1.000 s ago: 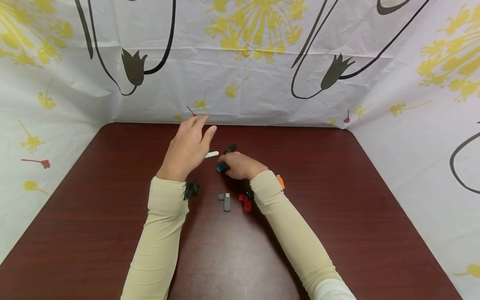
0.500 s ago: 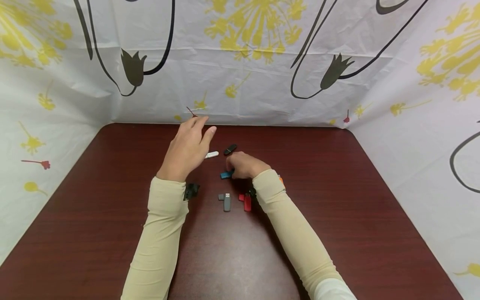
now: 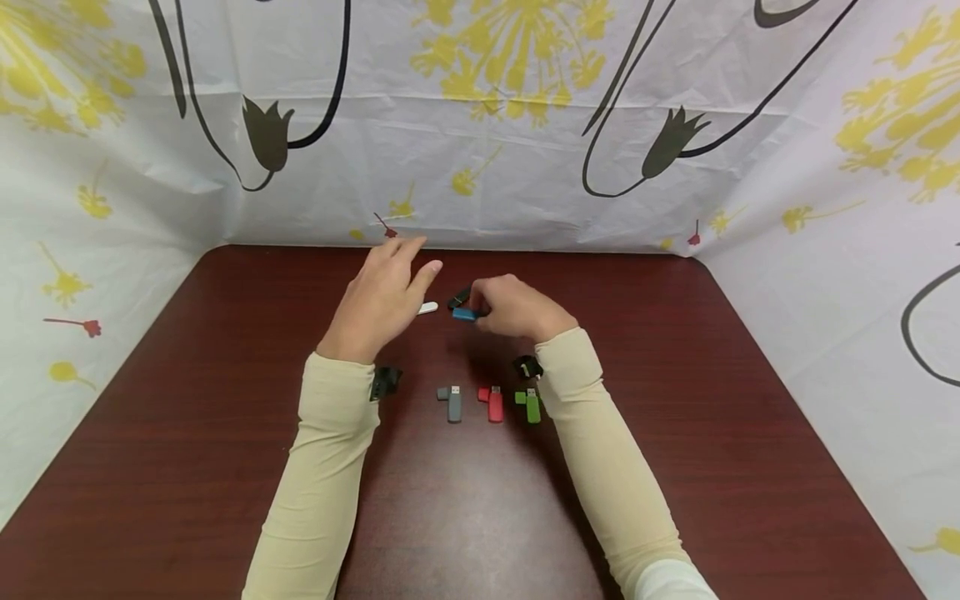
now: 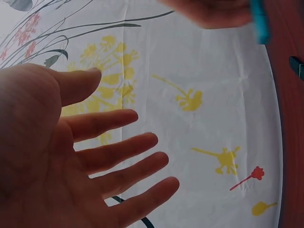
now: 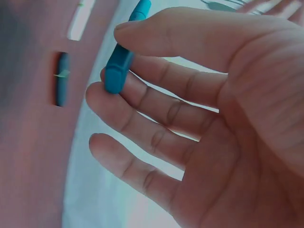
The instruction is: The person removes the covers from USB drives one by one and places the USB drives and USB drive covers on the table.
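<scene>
Where the right hand (image 3: 521,308) works, thumb and fingers pinch a blue stick (image 5: 116,71), thumb across its middle from above, index and middle fingers behind it. Ring and little fingers stand clear, slightly bent; presumably so slim a piece needs only the fingertips. Both ends of the stick jut past the grip, so the hold looks light and easy to turn. Whether the blue stick touches the surface, cannot tell from the head view; the right wrist view suggests it is held up.

Left hand (image 3: 378,304): fingers spread, palm bare, nothing held. Seems to hang beside the work, perhaps kept ready as a helper.

Between the hands: white stick (image 3: 428,307), just beside the left hand and partly hidden by it; black stick (image 3: 460,297), near the right hand's fingertips, just beyond the blue one. These two lie aslant, each at its own angle, so look loosely placed.

Nearer the person than both hands, a row: gray stick (image 3: 454,406), red stick (image 3: 495,407), green stick (image 3: 533,408), the last close by the right sleeve (image 3: 572,367). Metal plugs all point away from the person, each with a small matching block at its upper left, likely a cap. Such even spacing and matching direction read as deliberate ordering.
</scene>
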Available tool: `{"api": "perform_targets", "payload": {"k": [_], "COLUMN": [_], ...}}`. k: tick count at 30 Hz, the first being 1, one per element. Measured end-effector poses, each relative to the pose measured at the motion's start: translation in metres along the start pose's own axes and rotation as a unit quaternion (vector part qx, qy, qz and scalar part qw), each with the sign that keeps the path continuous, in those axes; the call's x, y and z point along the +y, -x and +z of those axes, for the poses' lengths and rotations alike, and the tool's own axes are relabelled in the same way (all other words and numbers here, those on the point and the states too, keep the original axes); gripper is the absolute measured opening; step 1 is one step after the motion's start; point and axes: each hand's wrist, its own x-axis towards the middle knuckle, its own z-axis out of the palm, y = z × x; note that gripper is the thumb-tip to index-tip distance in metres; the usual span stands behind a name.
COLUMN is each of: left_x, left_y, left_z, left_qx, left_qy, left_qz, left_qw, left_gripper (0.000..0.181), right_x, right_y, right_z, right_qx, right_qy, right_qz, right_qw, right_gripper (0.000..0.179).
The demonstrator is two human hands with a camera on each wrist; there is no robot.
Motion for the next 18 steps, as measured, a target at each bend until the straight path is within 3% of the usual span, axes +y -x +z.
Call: {"api": "perform_targets", "payload": {"k": [7, 18], "left_x": [0.006, 0.015], "left_y": [-0.001, -0.004], "left_z": [0.003, 0.014], "left_qx": [-0.021, 0.0], "left_qy": [0.005, 0.018], "left_qz": [0.04, 0.12], "left_qw": [0.999, 0.9927], "left_gripper": [0.059, 0.045], "right_x": [-0.008, -0.022], "right_y": [0.021, 0.043], "right_z": [-0.024, -0.04], "right_qx": [0.067, 0.136], "right_qy": [-0.005, -0.012], "right_qz": [-0.023, -0.059], "right_qw": [0.9975, 0.9889], "right_gripper": [0.018, 0.019]}}
